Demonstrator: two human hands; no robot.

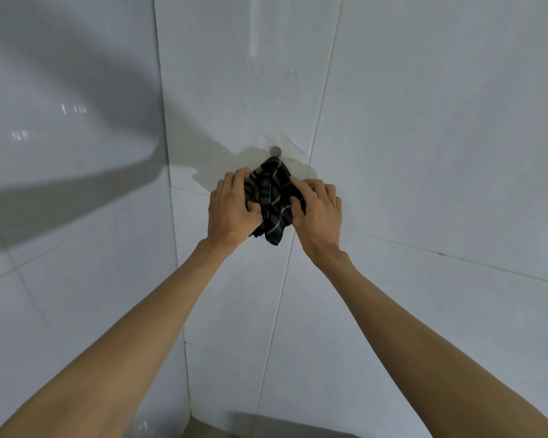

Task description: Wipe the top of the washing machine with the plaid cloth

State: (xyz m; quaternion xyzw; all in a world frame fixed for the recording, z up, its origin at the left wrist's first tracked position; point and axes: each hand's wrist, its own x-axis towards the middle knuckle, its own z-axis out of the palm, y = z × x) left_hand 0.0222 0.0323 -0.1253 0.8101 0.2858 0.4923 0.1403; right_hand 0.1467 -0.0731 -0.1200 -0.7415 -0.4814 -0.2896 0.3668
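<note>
The plaid cloth (272,200), dark with thin pale lines, hangs bunched against the white tiled wall just under a small grey wall hook (276,150). Its top corner reaches up to the hook. My left hand (231,207) grips the cloth's left side, fingers curled into the fabric. My right hand (318,210) grips its right side in the same way. A lower corner of the cloth dangles between my wrists. The washing machine's top is not clearly in view.
White glossy tiles fill the view, with a wall corner (168,172) running down left of the hands. A grey surface edge (266,429) shows at the bottom, too cut off to identify.
</note>
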